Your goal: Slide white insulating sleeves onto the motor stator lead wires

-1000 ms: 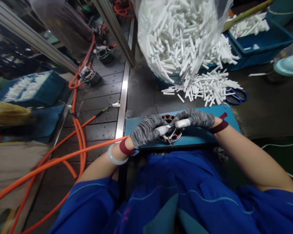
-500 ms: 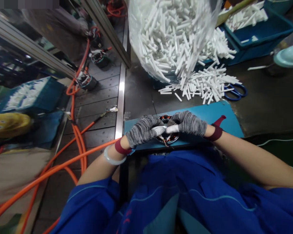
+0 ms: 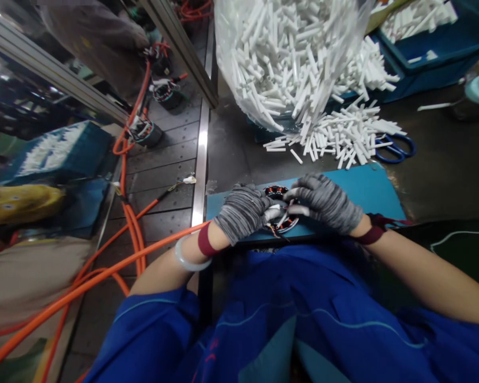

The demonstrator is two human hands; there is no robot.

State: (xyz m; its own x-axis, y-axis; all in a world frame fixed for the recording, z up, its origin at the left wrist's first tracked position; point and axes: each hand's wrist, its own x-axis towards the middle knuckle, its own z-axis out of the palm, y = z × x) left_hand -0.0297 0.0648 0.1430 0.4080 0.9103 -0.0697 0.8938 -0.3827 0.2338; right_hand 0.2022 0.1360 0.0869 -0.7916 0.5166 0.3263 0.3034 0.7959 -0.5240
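On a blue mat (image 3: 363, 183) lies a motor stator (image 3: 277, 190), a dark ring with orange and black windings and loose wires. My left hand (image 3: 245, 213), in a grey striped glove with pale fingertips, is closed at the ring's left side. A small white piece, which looks like a sleeve on a wire, shows at its thumb and fingertips. Over the ring's right side my right hand (image 3: 327, 205), gloved alike, has thumb and fingers apart with nothing visibly held. An orange cable (image 3: 175, 240) runs up to my left wrist. Both hands partly hide the stator.
A clear bag of short white tubes (image 3: 279, 64) stands behind the mat, with a loose tube pile (image 3: 343, 135) and blue scissors (image 3: 397, 149) beside it. Blue bins (image 3: 423, 80) are at right. Left, a slatted conveyor (image 3: 175, 159) carries more stators (image 3: 146, 132); another person (image 3: 99, 42) stands beyond.
My right hand has drawn back to the right, its thumb and fingers parting from my left fingertips. The left hand stays at the stator. The whole view has shifted slightly.
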